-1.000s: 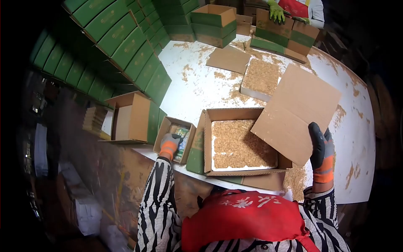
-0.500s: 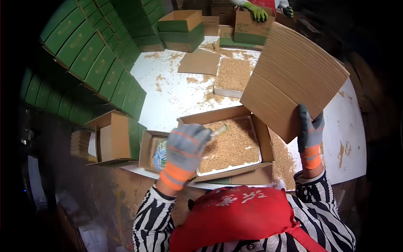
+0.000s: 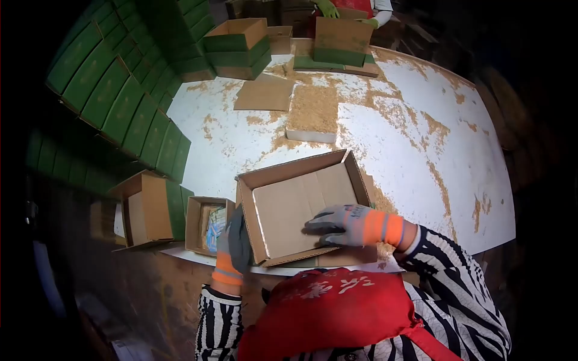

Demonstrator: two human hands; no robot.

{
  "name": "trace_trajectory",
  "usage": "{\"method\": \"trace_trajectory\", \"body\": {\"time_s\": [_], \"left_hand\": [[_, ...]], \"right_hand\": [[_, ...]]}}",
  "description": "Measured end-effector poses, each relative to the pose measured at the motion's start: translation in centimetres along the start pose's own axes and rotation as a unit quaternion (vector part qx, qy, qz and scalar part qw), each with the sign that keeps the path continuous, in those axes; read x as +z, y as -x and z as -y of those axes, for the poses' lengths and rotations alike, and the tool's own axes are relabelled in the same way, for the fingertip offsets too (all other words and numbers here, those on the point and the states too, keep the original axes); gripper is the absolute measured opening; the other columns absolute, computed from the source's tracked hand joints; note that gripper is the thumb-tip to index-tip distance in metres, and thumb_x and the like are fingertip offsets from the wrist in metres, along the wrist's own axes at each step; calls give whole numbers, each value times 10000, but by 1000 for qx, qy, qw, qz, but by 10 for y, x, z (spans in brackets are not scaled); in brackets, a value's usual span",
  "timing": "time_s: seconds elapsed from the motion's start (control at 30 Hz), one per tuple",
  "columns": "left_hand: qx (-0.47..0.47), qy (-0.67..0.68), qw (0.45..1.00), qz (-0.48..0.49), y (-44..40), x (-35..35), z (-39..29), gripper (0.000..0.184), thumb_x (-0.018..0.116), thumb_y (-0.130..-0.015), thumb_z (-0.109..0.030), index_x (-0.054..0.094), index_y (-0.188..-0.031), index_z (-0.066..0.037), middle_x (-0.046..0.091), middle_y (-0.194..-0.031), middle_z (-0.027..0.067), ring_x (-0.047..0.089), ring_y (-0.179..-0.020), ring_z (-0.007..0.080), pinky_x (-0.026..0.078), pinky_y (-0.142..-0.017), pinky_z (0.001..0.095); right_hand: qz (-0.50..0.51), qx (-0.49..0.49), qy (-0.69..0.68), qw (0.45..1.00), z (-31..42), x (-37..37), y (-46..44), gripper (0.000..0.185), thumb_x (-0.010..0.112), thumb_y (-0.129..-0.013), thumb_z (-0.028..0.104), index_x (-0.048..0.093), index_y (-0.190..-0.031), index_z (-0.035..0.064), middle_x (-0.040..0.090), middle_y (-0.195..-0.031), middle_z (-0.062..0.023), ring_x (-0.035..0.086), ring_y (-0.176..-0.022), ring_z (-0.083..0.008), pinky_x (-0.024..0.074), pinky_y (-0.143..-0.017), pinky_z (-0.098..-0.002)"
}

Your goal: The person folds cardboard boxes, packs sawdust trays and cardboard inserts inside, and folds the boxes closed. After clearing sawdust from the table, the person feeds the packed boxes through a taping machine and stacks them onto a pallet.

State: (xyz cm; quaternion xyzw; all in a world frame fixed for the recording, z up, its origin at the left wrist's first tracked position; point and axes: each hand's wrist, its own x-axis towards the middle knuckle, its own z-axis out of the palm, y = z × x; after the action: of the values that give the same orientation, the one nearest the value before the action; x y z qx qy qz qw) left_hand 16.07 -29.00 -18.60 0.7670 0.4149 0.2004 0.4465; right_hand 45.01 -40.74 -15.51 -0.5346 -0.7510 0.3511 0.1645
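A cardboard box (image 3: pixel 358 174) stands in front of me, slightly turned. A flat corrugated cardboard sheet (image 3: pixel 289 201) lies inside it and covers the contents, with a thin white rim showing along its left edge. My right hand (image 3: pixel 346 225), in a grey and orange glove, rests on the sheet's lower right with the fingers stretched out. My left hand (image 3: pixel 233 246), gloved the same way, lies along the outer left wall of the box, fingers extended; part of it is in shadow. Left of it is a small box (image 3: pixel 191 225) holding blue and white packets.
Green boxes (image 3: pixel 120 108) are stacked at the left. A white tray of wood shavings (image 3: pixel 313 111) and a loose cardboard piece (image 3: pixel 265 93) lie on the white table (image 3: pixel 385 150), among scattered shavings. Across it, a person in green gloves (image 3: pixel 327 8) handles an upright box (image 3: pixel 342 42).
The cardboard sheet has gone from my raised right hand into the box, over the shavings. My left hand has moved from above the box to its left wall. The small item it held is gone from view.
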Motion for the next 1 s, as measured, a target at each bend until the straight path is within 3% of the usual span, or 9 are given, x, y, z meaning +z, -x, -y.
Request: {"method": "trace_trajectory", "body": {"time_s": [0.13,0.2,0.3,0.5,0.63,0.7,0.8,0.9,1.0], "left_hand": [[248,-169,952,62,-4,-3,55,505,561,-898,-110,455,-1381,-6,558,-1308,207,558,-1178,325,472,-959,372],[-198,219,953,62,-18,47,73,629,719,-857,-215,448,-1370,26,582,-1270,171,571,-1147,243,465,-978,357],[-273,357,891,58,-28,68,79,798,805,-787,-226,372,-1404,36,555,-1300,149,556,-1145,203,455,-979,316],[-138,264,953,-44,-9,83,46,706,771,-833,-168,396,-1407,0,566,-1281,111,552,-1134,185,472,-953,308],[-89,228,961,-126,0,77,39,887,838,-762,-224,336,-1456,6,518,-1351,142,492,-1231,202,400,-1038,331],[-36,297,950,-92,8,42,31,875,754,-832,-329,286,-1465,53,459,-1409,180,465,-1278,248,352,-1080,325],[81,226,951,-194,35,-50,1,491,519,-978,-164,406,-1414,31,495,-1383,129,488,-1258,236,355,-1068,313],[119,193,913,-339,72,-155,51,463,491,-992,-189,425,-1403,15,527,-1341,132,512,-1221,237,386,-1042,325],[118,257,863,-420,98,-265,172,441,462,-1006,-213,445,-1391,0,559,-1300,134,536,-1184,237,417,-1015,337]], "right_hand": [[-277,104,-354,887,-23,-48,56,519,609,-915,120,458,-1409,66,572,-1304,-139,571,-1168,-247,489,-965,-370],[-314,108,-437,836,-57,-38,54,675,640,-914,147,307,-1490,32,495,-1397,-164,490,-1274,-237,449,-1028,-383],[-226,280,-321,876,-121,38,22,848,776,-816,305,328,-1463,-11,498,-1388,-178,478,-1271,-251,418,-1038,-339],[-270,225,-385,853,-116,59,8,704,823,-768,327,511,-1296,-18,640,-1180,-137,602,-1048,-202,491,-915,-333],[-269,112,-509,810,-63,28,18,524,610,-934,292,447,-1358,30,576,-1245,-94,563,-1106,-177,478,-919,-313],[-266,66,-536,799,-39,23,12,489,550,-960,301,452,-1369,51,565,-1281,-101,567,-1140,-202,486,-938,-342],[-212,69,-772,595,-5,37,-21,518,531,-965,341,441,-1392,61,548,-1327,-112,555,-1193,-247,477,-983,-393],[-187,26,-831,523,52,47,-83,564,546,-958,375,427,-1409,58,530,-1364,-120,539,-1226,-277,450,-1029,-426],[-166,-19,-825,540,84,65,-156,569,557,-955,398,438,-1396,59,548,-1339,-113,564,-1191,-270,464,-1014,-424]]}}
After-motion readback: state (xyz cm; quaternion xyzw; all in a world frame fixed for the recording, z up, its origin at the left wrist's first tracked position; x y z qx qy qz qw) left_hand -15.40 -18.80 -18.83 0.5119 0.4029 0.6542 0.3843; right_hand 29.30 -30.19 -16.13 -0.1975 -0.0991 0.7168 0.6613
